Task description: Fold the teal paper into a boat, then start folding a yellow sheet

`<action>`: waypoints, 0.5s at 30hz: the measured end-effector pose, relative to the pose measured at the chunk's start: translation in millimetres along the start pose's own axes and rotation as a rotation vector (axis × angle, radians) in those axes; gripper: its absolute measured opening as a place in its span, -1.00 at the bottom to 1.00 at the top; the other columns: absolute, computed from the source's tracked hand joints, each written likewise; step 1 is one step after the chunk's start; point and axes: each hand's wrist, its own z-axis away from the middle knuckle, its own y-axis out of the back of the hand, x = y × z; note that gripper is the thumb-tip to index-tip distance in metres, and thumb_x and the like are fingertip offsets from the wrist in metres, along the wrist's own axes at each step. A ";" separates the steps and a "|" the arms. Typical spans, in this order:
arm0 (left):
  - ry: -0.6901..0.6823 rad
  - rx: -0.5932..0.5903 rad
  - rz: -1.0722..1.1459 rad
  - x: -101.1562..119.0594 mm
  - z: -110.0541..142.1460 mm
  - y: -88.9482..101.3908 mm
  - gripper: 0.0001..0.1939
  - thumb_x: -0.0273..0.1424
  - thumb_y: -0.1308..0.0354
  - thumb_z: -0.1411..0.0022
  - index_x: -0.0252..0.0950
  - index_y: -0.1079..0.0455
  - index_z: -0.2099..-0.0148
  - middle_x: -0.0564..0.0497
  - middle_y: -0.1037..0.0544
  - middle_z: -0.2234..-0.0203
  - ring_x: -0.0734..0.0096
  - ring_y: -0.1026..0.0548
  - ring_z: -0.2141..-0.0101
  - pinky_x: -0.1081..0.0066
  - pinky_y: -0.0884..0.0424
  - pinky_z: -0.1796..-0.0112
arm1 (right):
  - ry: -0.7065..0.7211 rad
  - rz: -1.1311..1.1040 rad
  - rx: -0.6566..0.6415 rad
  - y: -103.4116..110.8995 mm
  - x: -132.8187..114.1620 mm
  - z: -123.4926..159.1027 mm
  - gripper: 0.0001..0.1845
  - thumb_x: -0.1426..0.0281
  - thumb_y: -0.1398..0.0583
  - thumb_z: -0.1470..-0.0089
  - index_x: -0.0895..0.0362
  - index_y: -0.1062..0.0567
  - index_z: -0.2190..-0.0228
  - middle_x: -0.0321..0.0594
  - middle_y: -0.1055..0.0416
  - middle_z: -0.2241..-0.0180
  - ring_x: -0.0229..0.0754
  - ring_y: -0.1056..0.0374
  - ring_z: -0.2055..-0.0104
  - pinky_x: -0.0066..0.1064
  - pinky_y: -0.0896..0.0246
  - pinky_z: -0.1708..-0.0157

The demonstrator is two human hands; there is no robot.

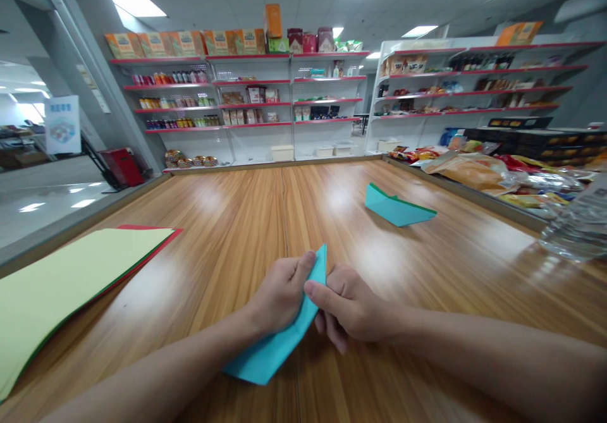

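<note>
A folded sheet of light-blue paper (277, 350) is held above the wooden table, tilted so that its narrow end points up and away. My left hand (284, 290) is closed on its left side, thumb lying along the upper part. From the right, my right hand (348, 306) pinches the paper's edge, with its thumb on the front face and its fingers partly behind. Some of the paper is hidden beneath the left hand and wrist. Farther off to the right stands a folded paper boat (398, 208), light blue with a green edge; neither hand touches it.
Yellow, green and red paper sheets (90, 271) lie stacked at the left of the wooden table (227, 220). At the right are a clear plastic bottle (578, 220) and a heap of packaged snacks (474, 170). Stocked shelves (256, 81) stand behind the table.
</note>
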 end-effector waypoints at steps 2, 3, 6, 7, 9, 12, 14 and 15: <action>0.031 -0.049 0.116 -0.6 -0.2 -1.4 -0.40 0.01 0.20 -0.29 -0.27 -0.11 0.65 0.08 -0.24 0.77 0.52 -0.21 0.69 0.51 -0.07 0.65 | -0.025 -0.059 -0.022 -1.3 -3.9 0.5 -0.26 0.01 0.11 -0.23 0.18 -0.32 0.79 -0.25 -0.23 0.86 -0.38 -0.14 0.79 -0.57 -0.11 0.68; 0.038 -0.032 0.142 -1.2 -0.9 -1.7 -0.40 0.02 0.18 -0.28 -0.27 -0.10 0.66 0.09 -0.22 0.77 0.53 -0.19 0.69 0.51 -0.06 0.65 | -0.047 -0.080 -0.005 -2.4 -4.4 0.2 -0.26 -0.01 0.11 -0.22 0.19 -0.34 0.76 -0.27 -0.23 0.86 -0.39 -0.13 0.81 -0.57 -0.07 0.72; 0.040 0.143 0.108 -3.7 -4.7 -1.1 -0.42 0.04 0.15 -0.25 -0.26 -0.06 0.65 0.13 -0.14 0.75 0.55 -0.12 0.68 0.52 -0.01 0.67 | -0.113 -0.052 0.062 -6.9 -3.1 -1.6 -0.26 -0.07 0.11 -0.19 0.20 -0.35 0.73 -0.28 -0.22 0.86 -0.39 -0.12 0.81 -0.59 -0.02 0.75; 0.038 0.205 0.080 -4.4 -6.1 -0.9 -0.43 0.05 0.13 -0.24 -0.25 -0.04 0.64 0.14 -0.11 0.74 0.56 -0.09 0.68 0.52 0.01 0.67 | -0.124 -0.006 0.059 -8.5 -2.7 -2.0 -0.25 -0.07 0.11 -0.19 0.19 -0.35 0.75 -0.27 -0.22 0.86 -0.38 -0.13 0.80 -0.59 -0.05 0.73; 0.046 0.268 0.050 -5.0 -7.7 -1.6 -0.43 0.08 0.11 -0.21 -0.24 0.01 0.63 0.17 -0.06 0.73 0.58 -0.03 0.68 0.52 0.06 0.68 | -0.114 0.094 0.001 -11.1 -3.6 -1.9 -0.20 -0.04 0.15 -0.22 0.19 -0.33 0.82 -0.23 -0.23 0.86 -0.38 -0.15 0.77 -0.58 -0.13 0.67; 0.100 0.241 0.086 -4.0 -6.6 -6.3 -0.40 0.13 0.09 -0.16 -0.23 0.04 0.63 0.18 -0.03 0.73 0.59 -0.01 0.68 0.51 0.07 0.69 | -0.029 0.126 -0.116 -11.4 -8.3 0.2 -0.13 0.03 0.26 -0.26 0.17 -0.33 0.86 -0.18 -0.24 0.86 -0.37 -0.17 0.75 -0.59 -0.17 0.62; 0.155 0.221 0.128 -3.3 -4.9 -10.4 -0.39 0.15 0.07 -0.13 -0.24 0.01 0.64 0.17 -0.06 0.73 0.58 -0.05 0.68 0.51 0.01 0.68 | 0.028 0.095 -0.182 -10.1 -11.7 1.5 -0.12 0.02 0.28 -0.26 0.16 -0.32 0.87 -0.17 -0.24 0.86 -0.36 -0.19 0.73 -0.59 -0.18 0.62; 0.175 0.223 0.143 -3.2 -4.3 -11.9 -0.39 0.16 0.05 -0.12 -0.24 0.00 0.65 0.17 -0.08 0.74 0.57 -0.07 0.68 0.51 -0.01 0.68 | 0.040 0.079 -0.201 -9.4 -12.8 1.6 -0.12 0.01 0.29 -0.25 0.15 -0.31 0.87 -0.18 -0.23 0.87 -0.35 -0.19 0.73 -0.59 -0.18 0.62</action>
